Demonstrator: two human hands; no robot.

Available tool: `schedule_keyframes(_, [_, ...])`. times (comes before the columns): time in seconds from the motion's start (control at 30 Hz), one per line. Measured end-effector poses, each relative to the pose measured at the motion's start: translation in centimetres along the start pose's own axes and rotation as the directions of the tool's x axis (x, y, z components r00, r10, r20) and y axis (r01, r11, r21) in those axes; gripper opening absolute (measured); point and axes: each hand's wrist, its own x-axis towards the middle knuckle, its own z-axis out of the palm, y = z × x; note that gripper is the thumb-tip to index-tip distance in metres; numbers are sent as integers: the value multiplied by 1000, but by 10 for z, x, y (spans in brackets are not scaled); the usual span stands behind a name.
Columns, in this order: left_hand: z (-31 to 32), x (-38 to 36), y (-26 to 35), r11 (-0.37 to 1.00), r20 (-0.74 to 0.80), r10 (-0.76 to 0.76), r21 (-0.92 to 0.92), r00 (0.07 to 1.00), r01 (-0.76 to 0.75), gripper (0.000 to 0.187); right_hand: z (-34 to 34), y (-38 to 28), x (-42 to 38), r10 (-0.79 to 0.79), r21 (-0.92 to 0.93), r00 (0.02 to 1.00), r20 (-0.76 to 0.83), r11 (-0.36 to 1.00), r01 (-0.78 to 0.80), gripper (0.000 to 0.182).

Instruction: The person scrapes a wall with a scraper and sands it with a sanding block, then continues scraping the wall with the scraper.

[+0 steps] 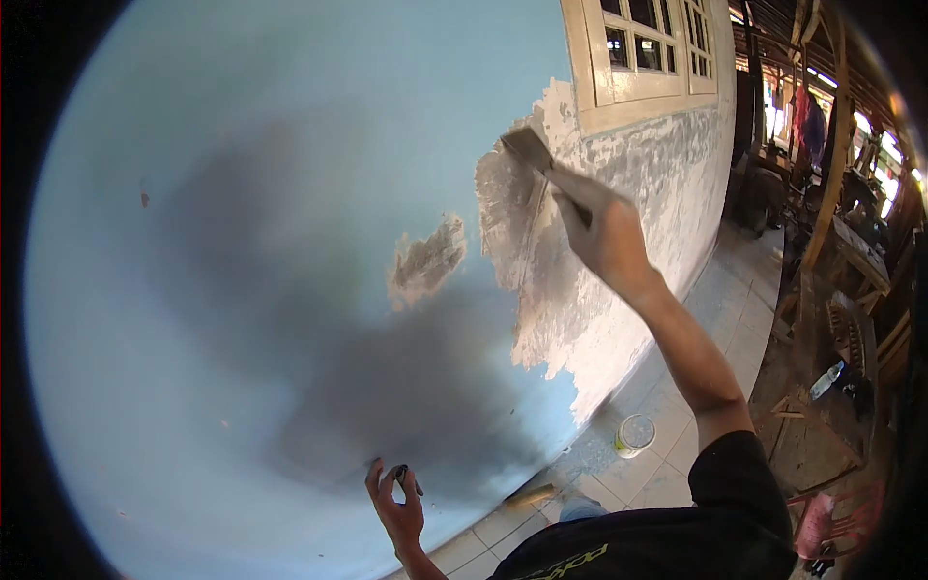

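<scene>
My right hand (609, 237) grips a putty knife (529, 150), its wide blade laid against the wall at the upper edge of a bare patch (512, 208). Around that patch the blue paint (319, 87) is gone, and grey and whitish plaster shows. A smaller scraped spot (427, 261) lies to the left of it. Lower down, my left hand (398, 507) is held up close to the wall with its fingers curled. Something small and dark shows between thumb and fingers, too small to name.
A cream window frame (638, 106) borders the bare plaster at upper right. On the tiled floor (619, 474) stands a white bucket (635, 435). A wooden piece (530, 495) lies by the wall's foot. To the right are a red chair (841, 522), a bottle (827, 380) and timber.
</scene>
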Motion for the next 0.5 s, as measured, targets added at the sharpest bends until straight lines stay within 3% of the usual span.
schedule_keyframes(0.1, [0, 1, 6, 1000, -8, 12, 1, 1000, -12, 19, -12, -10, 9, 160, 47, 983, 88, 985, -165, 25])
schedule_keyframes(0.23, [1, 2, -1, 999, -37, 44, 1, 998, -44, 18, -5, -13, -7, 29, 38, 997, 66, 999, -31, 25])
schedule_keyframes(0.33, [-1, 0, -4, 1000, -4, 0, 3, 1000, 0, 17, -8, -13, 6, 108, 61, 991, 80, 992, -113, 24])
schedule_keyframes(0.43, [-5, -3, 0, 990, 31, -88, -108, 996, 91, 16, -5, -15, -5, 138, 80, 986, 94, 986, -145, 24])
schedule_keyframes(0.5, [-7, -1, 7, 999, -43, 32, 15, 999, -32, 15, 1, -13, -15, -25, -36, 999, 37, 999, 27, 23])
